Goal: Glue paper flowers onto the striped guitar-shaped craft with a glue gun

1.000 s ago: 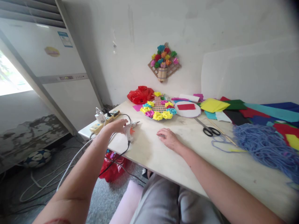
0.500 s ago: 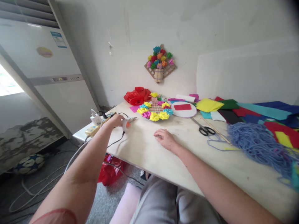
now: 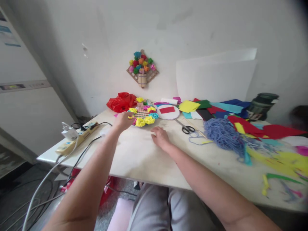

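My left hand (image 3: pixel 124 122) reaches to the left edge of a paper-flower craft (image 3: pixel 141 112), a round piece with woven sticks and yellow, pink and blue crepe flowers. Its fingers close on that edge, partly hidden by the hand itself. My right hand (image 3: pixel 160 138) rests on the table just in front of the craft, fingers loosely apart, holding nothing. Beside the craft lies a white oval disc with a red strip (image 3: pixel 167 110) on it. The glue gun is mostly hidden behind my left forearm; its black cord (image 3: pixel 88 147) shows.
A power strip (image 3: pixel 78 138) with plugs sits at the table's left end. Black-handled scissors (image 3: pixel 187 129), a heap of blue yarn (image 3: pixel 222 134) and coloured sheets (image 3: pixel 189 106) lie rightward, with a dark bottle (image 3: pixel 262 106) behind. A red plastic bag (image 3: pixel 121 102) is at the back.
My left hand has left the glue gun and moved right and forward to the paper-flower craft. The view has turned right, bringing in the bottle and paper scraps.
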### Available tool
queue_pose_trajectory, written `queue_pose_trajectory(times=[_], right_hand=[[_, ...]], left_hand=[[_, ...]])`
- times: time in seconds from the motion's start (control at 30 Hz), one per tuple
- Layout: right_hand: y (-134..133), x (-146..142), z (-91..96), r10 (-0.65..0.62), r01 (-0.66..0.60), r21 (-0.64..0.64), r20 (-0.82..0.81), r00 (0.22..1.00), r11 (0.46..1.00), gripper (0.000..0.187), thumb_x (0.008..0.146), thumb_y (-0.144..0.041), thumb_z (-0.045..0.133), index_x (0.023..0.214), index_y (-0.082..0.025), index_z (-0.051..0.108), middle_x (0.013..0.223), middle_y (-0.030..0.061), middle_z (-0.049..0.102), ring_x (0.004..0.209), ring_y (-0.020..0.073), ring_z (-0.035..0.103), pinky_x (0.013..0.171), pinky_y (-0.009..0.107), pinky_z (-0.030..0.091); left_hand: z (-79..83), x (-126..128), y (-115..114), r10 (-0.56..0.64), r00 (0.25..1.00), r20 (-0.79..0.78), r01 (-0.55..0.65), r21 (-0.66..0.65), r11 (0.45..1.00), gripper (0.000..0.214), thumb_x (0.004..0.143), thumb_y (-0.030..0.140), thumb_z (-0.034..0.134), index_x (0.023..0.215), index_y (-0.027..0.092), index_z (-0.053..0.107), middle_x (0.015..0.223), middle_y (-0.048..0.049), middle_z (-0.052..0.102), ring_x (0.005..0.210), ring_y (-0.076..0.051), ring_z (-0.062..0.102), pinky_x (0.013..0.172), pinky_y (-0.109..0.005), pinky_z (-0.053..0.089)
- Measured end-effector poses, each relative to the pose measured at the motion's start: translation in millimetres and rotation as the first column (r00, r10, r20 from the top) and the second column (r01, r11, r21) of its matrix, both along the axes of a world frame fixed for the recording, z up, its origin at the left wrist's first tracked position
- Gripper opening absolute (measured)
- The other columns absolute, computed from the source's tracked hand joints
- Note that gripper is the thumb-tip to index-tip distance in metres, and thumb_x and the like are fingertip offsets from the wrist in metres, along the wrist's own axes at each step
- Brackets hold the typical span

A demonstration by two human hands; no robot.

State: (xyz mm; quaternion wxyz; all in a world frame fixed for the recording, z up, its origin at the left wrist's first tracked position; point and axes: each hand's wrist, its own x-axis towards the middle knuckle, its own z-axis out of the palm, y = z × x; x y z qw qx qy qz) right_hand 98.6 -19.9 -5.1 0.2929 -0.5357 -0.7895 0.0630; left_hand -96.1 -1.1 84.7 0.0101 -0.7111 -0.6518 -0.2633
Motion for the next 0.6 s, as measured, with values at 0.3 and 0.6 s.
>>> queue_pose_trajectory(times=[0.3,0.6], right_hand=[[17,105,-0.9,-0.281,0.323,-0.048,0.382,0.88,0.945,0.046,0.088,-0.039,0.034,0.127,-0.021,0.049,0.142,0.0038,0.038,0.133,0.0264,0.02,0.107,0.051,0.006],[28,148,-14.9,-0.297,0.378,-0.13,0.412,0.861,0.916,0.05,0.09,-0.033,0.025,0.137,-0.02,0.036,0.148,0.0028,0.025,0.135,0.0249,0.018,0.106,0.051,0.012]], left_hand=[[-54.8,158,-7,-0.311,0.931,0.194,0.327,-0.059,0.943,0.025,0.08,0.019,0.044,0.082,0.013,0.068,0.088,-0.0109,0.069,0.084,-0.02,0.062,0.077,-0.028,0.044],[-102.8,207,-10,-0.483,0.859,0.166,0.495,-0.036,0.868,0.031,0.083,0.024,0.044,0.107,0.016,0.061,0.111,-0.0098,0.063,0.106,-0.02,0.056,0.093,-0.028,0.041]])
